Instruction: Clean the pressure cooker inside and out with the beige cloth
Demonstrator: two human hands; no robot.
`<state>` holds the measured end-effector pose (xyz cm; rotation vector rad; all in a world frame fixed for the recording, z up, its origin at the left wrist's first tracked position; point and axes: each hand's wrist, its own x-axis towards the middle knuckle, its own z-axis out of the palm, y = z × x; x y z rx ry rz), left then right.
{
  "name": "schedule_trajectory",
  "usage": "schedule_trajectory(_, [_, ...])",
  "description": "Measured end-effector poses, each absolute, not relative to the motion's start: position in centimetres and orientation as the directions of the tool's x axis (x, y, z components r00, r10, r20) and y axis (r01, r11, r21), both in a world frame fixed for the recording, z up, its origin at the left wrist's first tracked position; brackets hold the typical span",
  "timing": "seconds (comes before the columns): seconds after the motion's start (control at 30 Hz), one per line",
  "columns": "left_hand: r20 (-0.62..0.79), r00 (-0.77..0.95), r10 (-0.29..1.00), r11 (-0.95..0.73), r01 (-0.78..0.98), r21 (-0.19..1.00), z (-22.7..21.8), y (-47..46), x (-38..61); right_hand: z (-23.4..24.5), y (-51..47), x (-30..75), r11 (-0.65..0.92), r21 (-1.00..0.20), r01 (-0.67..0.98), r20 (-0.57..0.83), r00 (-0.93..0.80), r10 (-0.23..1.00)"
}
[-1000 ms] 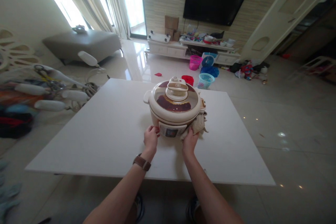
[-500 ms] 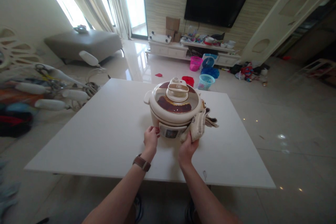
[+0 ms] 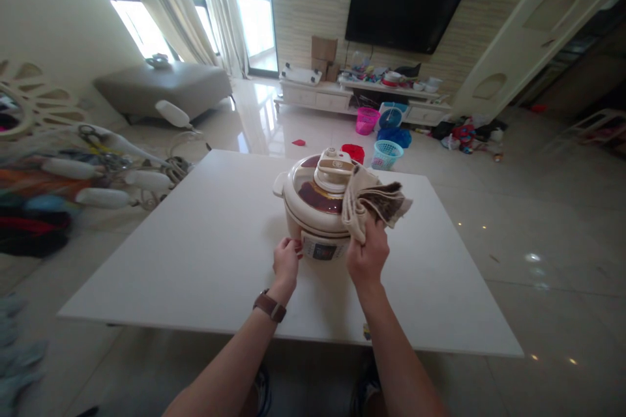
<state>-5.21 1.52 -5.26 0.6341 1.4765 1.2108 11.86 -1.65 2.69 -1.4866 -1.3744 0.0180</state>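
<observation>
Cooker (image 3: 313, 215), handle emblem (image 3: 337, 165) too small to read, front panel (image 3: 323, 251) blurred

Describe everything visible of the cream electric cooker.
The round, cream, plastic-looking cooker stands upright on the white table. Its glassy, brown-patched lid is on, topped by a cream handle; the front panel has a dark display. The left hand seems to touch its lower front; bunched beige cloth in the right hand hides its right side.
</observation>
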Motion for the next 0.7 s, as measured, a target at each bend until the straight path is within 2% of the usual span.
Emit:
schedule_trajectory(0.1, [-0.386,-0.278,0.88,0.326,-0.237,0.915,-5.3,1.6,-5.2,4.3,-2.2,10.3,0.363,-0.543,0.757,0.582,0.028,0.813])
schedule_trajectory(0.2, [-0.393,-0.271,0.879,0.331,-0.246,0.911,-5.2,1.5,-5.3,4.8,-2.1,10.2,0.383,-0.501,0.777,0.579,-0.029,0.815])
schedule_trajectory(0.33, [-0.411,-0.259,0.874,0.357,-0.232,0.905,-4.9,1.2,-5.5,4.0,-1.3,12.1,0.302,-0.518,0.8,0.642,0.131,0.756])
schedule_trajectory(0.47, [-0.42,-0.241,0.875,0.359,-0.257,0.897,-4.8,1.1,-5.6,2.4,-0.5,13.8,0.298,-0.641,0.707,0.665,0.318,0.676])
schedule_trajectory(0.6, [-0.42,-0.225,0.879,0.356,-0.274,0.893,-4.7,1.1,-5.6,0.8,-0.2,13.6,0.274,-0.831,0.485,0.539,0.577,0.614])
schedule_trajectory(0.7, [-0.422,-0.221,0.879,0.358,-0.28,0.891,-4.6,1.2,-5.6,0.0,-0.6,12.5,0.262,-0.874,0.409,0.478,0.631,0.611])
